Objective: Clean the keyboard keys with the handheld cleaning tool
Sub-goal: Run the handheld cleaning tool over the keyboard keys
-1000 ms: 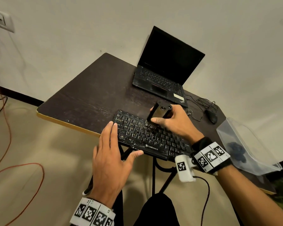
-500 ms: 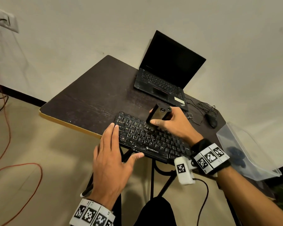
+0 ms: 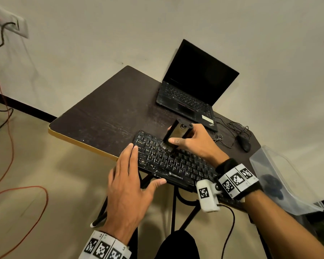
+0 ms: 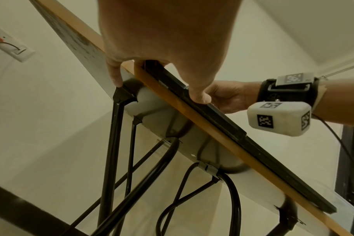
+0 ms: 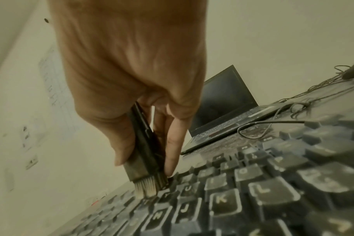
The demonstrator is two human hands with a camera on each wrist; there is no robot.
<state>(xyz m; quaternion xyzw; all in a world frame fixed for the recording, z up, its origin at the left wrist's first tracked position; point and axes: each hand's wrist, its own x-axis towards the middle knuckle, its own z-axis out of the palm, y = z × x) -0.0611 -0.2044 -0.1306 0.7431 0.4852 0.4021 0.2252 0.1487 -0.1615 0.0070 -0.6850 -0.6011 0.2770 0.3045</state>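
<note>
Since a second ago, cleaning tool [image 3: 177, 134] has slid left along the upper key rows and now leans with its top away from the person; left hand looks unmoved. Tool sits in right hand [image 3: 195, 142], pale bristles [image 5: 145, 186] down on the keys around the R/T/Y area of the keyboard [image 3: 172, 161]. Right fingers [image 5: 173, 146] are wrapped round the dark body, thumb on the near face, one long finger down the far side nearly to the bristle root. Judged: tool is small, light, rigid plastic with soft flexible bristles; smooth casing could slip, so a low hold on both flat faces near the brush end gives best control, as here. Keyboard looks flat, light, stiff, likely to skate on the tabletop [image 3: 105, 116] under sideways strokes, and its front edge overhangs the near edge slightly. Left hand [image 3: 128, 186] steadies it: straight fingers flat over the left end, thumb [image 4: 199, 97] hooked against the front edge, nothing clenched. Keycaps look dusty; light pressure is enough, caps could pop off if snagged. Readable: "ZEBRONICS" on the keyboard's front lip; key legends K, L, J, N in the right wrist view. Laptop [image 3: 193, 94] behind has a white sticker and a small logo, unreadable. Farther right: wired mouse [image 3: 244, 143], clear plastic tray [image 3: 281, 176] with something dark inside.
</note>
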